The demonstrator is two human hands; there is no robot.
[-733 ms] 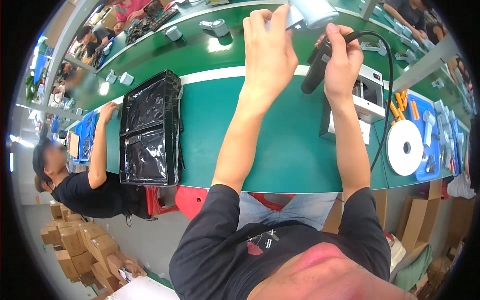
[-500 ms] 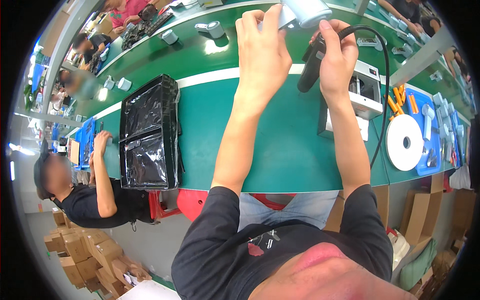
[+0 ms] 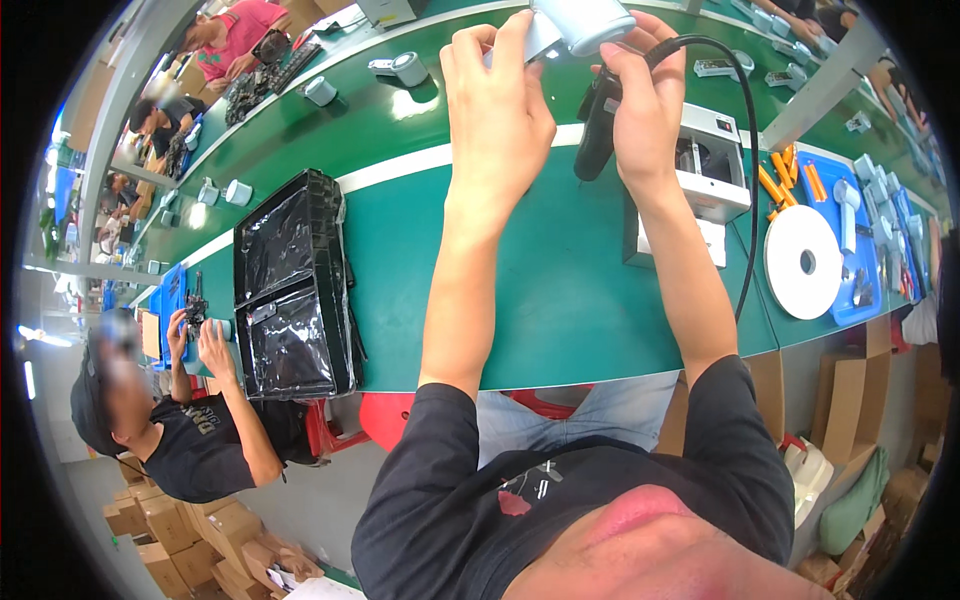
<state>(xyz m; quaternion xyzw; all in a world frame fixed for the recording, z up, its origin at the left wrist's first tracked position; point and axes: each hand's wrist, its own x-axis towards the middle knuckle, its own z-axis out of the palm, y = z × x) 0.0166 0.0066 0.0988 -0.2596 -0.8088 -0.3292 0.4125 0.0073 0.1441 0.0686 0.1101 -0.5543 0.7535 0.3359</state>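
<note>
Near the top edge, my left hand [image 3: 497, 115] is closed on a light blue plastic housing with a round, cup-like end [image 3: 590, 22]. Its upper part runs out of view. My right hand [image 3: 650, 110] is wrapped round a black corded hand tool [image 3: 598, 125], whose thick cable [image 3: 745, 100] loops over the hand and down to the right. The thumb and fingers of that hand are right by the round end of the housing; whether they touch it I cannot tell. What kind of tool it is does not show.
A black plastic-lined tray [image 3: 290, 290] stands left on the green table [image 3: 420, 330]. To the right are a white-grey machine [image 3: 712, 165], a white reel [image 3: 803, 262] and a blue tray [image 3: 855, 290] with parts. Light blue housings lie along the far bench. A co-worker [image 3: 200, 430] sits at left.
My hands, the housing and the tool sit slightly further left in the picture, the grips unchanged; the view itself has shifted. At left the co-worker has leaned in, both hands now raised over parts.
</note>
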